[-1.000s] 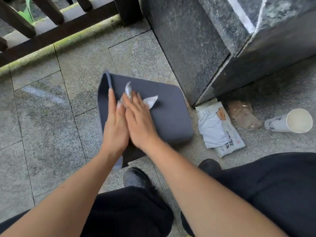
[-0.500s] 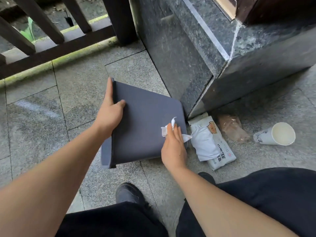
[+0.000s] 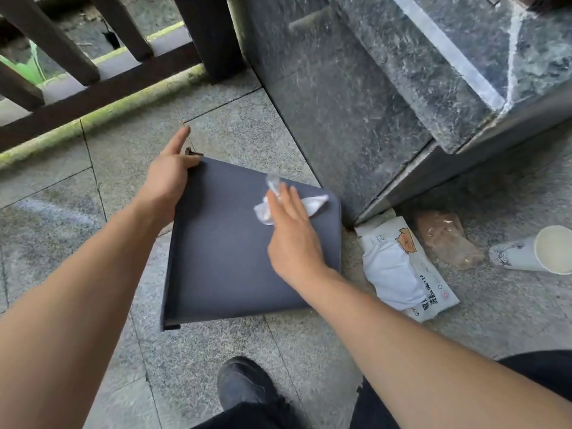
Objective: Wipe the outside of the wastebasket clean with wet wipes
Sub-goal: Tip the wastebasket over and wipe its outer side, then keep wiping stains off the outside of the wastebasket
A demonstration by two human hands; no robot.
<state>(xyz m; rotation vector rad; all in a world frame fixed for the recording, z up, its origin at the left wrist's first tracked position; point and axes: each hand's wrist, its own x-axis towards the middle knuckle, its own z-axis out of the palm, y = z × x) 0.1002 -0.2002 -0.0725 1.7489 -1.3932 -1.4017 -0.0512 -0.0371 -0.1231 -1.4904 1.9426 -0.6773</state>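
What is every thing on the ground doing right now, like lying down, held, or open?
wastebasket: lying on its side on the floor.
wet wipe: crumpled, pressed on the wastebasket.
right hand: flat on the wipe.
left hand: holding the wastebasket's rim.
wipes pack: lying flat, flap open.
paper cup: tipped over.
plastic bag: crumpled.

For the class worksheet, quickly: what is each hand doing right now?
Left hand: grips the wastebasket rim, index finger straight.
Right hand: open, fingers pressing the wet wipe on the wastebasket.
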